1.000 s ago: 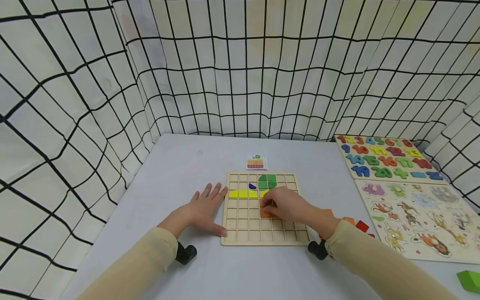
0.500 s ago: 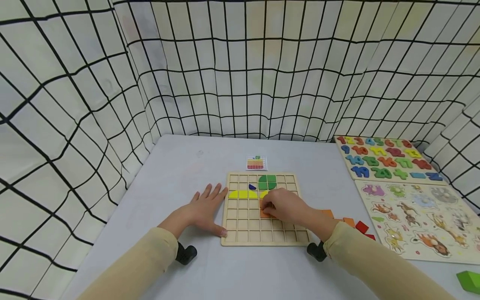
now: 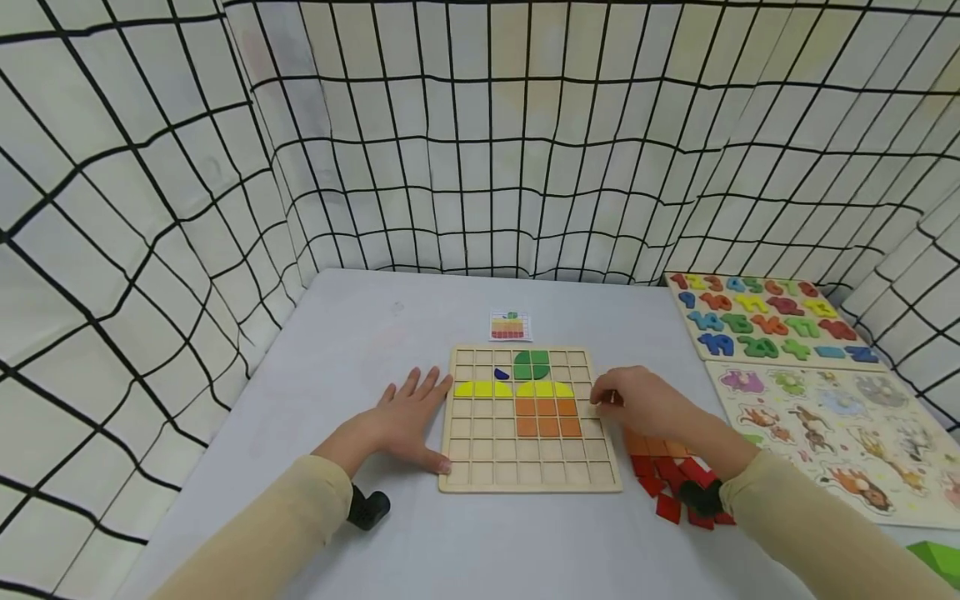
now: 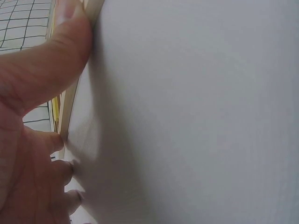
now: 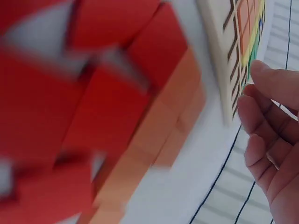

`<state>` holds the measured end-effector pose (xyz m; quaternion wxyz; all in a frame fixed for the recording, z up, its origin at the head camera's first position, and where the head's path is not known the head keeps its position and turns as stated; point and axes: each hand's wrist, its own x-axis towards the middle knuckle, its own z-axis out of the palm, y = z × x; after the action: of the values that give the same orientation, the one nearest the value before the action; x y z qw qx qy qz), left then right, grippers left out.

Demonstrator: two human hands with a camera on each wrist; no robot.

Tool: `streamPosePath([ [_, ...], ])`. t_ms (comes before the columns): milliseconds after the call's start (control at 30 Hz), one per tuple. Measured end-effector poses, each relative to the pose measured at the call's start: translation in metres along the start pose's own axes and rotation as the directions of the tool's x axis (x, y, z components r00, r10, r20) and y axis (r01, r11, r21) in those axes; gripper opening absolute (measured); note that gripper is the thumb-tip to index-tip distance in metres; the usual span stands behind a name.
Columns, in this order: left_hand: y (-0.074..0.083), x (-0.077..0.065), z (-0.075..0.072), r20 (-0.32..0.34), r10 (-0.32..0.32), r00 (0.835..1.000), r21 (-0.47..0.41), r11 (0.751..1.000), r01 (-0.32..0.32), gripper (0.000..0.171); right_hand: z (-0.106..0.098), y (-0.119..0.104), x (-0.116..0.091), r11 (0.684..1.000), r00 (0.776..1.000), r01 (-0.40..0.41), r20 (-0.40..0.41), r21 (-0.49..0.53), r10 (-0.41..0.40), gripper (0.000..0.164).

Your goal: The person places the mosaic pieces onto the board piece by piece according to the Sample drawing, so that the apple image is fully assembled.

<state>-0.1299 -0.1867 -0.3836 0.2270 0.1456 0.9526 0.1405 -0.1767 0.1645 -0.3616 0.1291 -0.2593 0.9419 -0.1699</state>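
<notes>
A wooden grid board (image 3: 487, 454) lies in the middle of the table, holding yellow, green and blue pieces and a block of orange square tiles (image 3: 548, 417). My left hand (image 3: 405, 425) lies flat with spread fingers, its thumb touching the board's left edge; the left wrist view shows the thumb (image 4: 67, 39) against that edge. Beyond the board's right edge hovers my right hand (image 3: 645, 404), fingers loosely curved. Nothing shows between its thumb and fingers (image 5: 252, 114) in the right wrist view. Below it lie loose orange tiles (image 3: 648, 447) and red tiles (image 3: 669, 508), partly hidden by the wrist.
A small picture card (image 3: 511, 326) sits behind the board. To the right are a number puzzle board (image 3: 780, 321) and an animal puzzle board (image 3: 817, 450). A green block (image 3: 933, 560) stands at the lower right. Black netting (image 3: 480, 167) surrounds the table's back and sides.
My right hand has let go at the orange tiles on the board and moved right, toward the loose tiles. The orange block is now uncovered. My left hand has stayed put.
</notes>
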Motion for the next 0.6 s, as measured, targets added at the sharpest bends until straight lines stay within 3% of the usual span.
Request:
streamPosePath([
  [333, 0.0, -0.001, -0.001, -0.004, 0.004, 1.0, 0.004, 1.0, -0.004, 0.125, -0.026, 0.07, -0.049, 0.994, 0.993, -0.101, 0.061, 0.027, 0.099, 0.021],
  [600, 0.002, 0.0, -0.001, -0.002, 0.006, 1.0, -0.004, 1.0, -0.006, 0.126, -0.03, 0.093, -0.077, 0.977, 0.973, -0.176, 0.169, 0.12, 0.154, 0.023],
])
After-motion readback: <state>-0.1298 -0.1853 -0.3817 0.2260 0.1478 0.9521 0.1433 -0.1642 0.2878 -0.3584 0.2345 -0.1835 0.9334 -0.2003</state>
